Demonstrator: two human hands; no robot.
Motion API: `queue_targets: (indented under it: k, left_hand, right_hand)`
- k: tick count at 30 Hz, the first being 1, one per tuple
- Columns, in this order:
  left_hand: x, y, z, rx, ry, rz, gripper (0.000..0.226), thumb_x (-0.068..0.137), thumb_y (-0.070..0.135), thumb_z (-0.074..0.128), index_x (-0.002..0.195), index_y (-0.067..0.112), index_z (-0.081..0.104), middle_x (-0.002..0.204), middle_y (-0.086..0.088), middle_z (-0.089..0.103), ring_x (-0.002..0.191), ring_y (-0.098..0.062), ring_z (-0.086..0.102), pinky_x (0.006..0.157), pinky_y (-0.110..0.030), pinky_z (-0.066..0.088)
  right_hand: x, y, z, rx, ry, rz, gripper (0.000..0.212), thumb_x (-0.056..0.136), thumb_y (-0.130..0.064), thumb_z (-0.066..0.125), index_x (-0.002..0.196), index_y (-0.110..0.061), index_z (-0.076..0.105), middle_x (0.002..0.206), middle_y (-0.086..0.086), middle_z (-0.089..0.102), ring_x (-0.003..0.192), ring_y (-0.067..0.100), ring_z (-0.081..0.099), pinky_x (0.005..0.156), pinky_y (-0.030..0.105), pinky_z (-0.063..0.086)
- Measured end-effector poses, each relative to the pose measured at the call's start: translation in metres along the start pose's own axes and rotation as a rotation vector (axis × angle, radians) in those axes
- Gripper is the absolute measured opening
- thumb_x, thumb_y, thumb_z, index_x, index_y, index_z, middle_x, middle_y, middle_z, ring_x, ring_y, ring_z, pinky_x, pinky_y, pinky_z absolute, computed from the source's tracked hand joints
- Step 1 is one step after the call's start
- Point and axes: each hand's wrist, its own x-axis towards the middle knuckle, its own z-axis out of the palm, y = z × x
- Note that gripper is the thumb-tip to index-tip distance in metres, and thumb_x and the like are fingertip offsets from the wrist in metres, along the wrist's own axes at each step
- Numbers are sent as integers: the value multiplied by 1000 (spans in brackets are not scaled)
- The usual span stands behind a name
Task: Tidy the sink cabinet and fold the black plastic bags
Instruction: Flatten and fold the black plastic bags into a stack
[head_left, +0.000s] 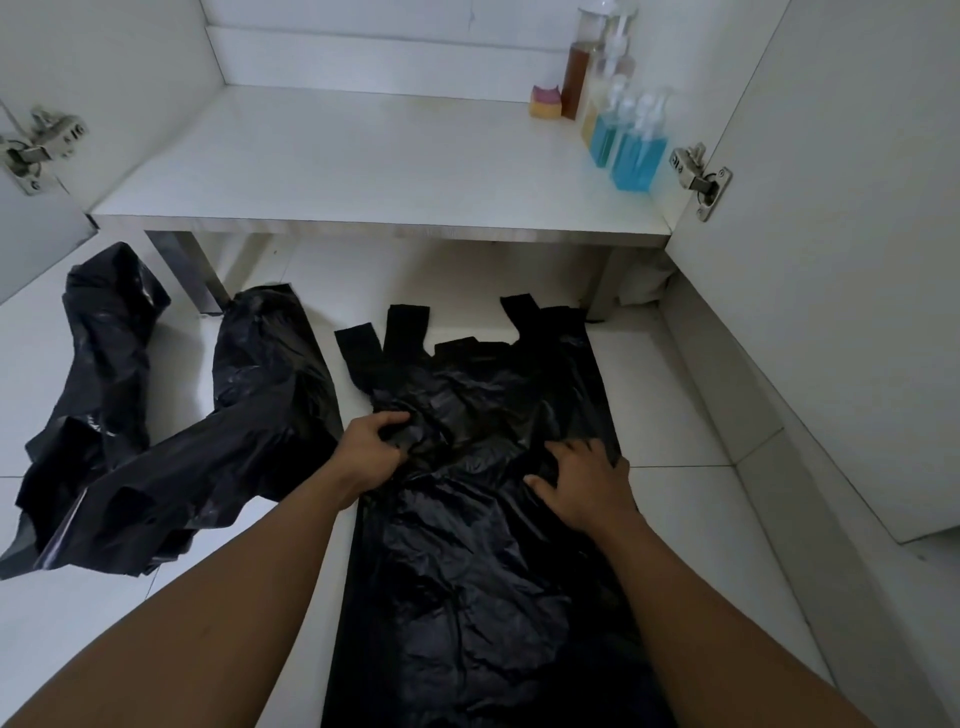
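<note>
— While the flat black bag is lying stretched out on the white floor tiles in front of the sink cabinet, my left hand is curling round a pleat of it near its left edge, thumb on top, fingers tucked into the plastic.

— And the other hand?

— My right hand is lying on the same bag toward its right edge, fingers spread and fairly straight, pressing down and gripping nothing.

— Which way is the bag pointing?

— Its handles are reaching away from me, toward the cabinet's front edge. The body is running back between my forearms and off the bottom of the view, wrinkled all over.

— Any more bags showing?

— Two crumpled heaps are sitting on the tiles to my left. The nearer heap is touching the flat bag's left edge beside my left wrist. The farther heap is slumping further left, near the cabinet's leg. How many bags are in them, I cannot tell.

— And inside the cabinet?

— Both doors are standing open, with a hinge showing on the right one. In the right back corner, blue pump bottles are standing at the front, an amber bottle behind them, and a pink-and-yellow sponge just beside it.
</note>
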Motion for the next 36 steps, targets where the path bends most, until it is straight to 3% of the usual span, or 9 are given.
queue_targets:
  k: [4,8,13,17,21,27,31,33,36]
  left_hand:
    - [0,-2,-1,26,14,29,60,86,-7,70,141,13,54,135,-11,58,107,-18,59,96,-25,48]
    - [-2,-5,-1,100,63,107,63,84,-4,73,142,9,53,137,-11,57,113,-17,55,101,-24,44]
    - [-1,-13,-3,360,152,329,68,84,2,74,146,8,47,149,-10,44,137,-25,44,112,-22,28]
    - [-7,-12,1,475,190,513,61,82,11,80,139,9,57,141,-6,52,129,-19,51,111,-22,33]
    - [-6,-9,8,312,256,372,58,80,12,82,133,7,60,130,-11,54,118,-23,57,106,-25,41]
    - [-1,-14,2,373,156,115,71,72,16,89,134,-2,58,134,-19,54,119,-33,59,99,-26,44]
    - [-9,-25,-2,644,113,119,88,68,48,89,142,18,52,152,-14,34,138,-37,36,112,-51,39]
    - [-16,-29,-1,787,86,187,90,68,61,83,144,25,50,158,-9,25,144,-36,23,113,-55,32]
    - [-22,-36,0,915,24,208,96,65,76,75,144,29,49,160,-7,23,146,-34,20,114,-58,25]
  right_hand:
    - [-7,-4,6,-122,138,49,62,94,-64,36,139,-23,49,132,4,59,125,26,43,101,50,27]
    - [-11,-5,12,-96,127,45,66,91,-68,40,140,-24,47,136,4,50,127,25,41,102,49,29]
    - [-18,-3,18,-36,97,75,68,90,-71,40,137,-24,47,139,4,43,129,26,37,105,51,29]
    - [-19,0,21,-2,97,74,69,88,-73,40,137,-25,46,141,4,40,130,26,35,105,51,30]
    - [-18,1,23,29,110,70,69,87,-72,44,136,-24,47,139,5,41,128,26,36,105,51,35]
    - [-16,7,20,106,89,55,69,84,-70,52,137,-25,48,136,6,43,128,27,36,104,51,35]
    - [-21,7,20,107,203,16,63,85,-65,54,135,-26,49,132,6,45,124,28,38,103,53,33]
    - [-24,6,22,99,174,-4,62,86,-64,55,135,-26,51,133,6,45,126,27,39,104,53,32]
    - [-28,7,29,74,115,-22,60,85,-63,57,133,-27,54,132,5,46,129,27,37,106,53,31]
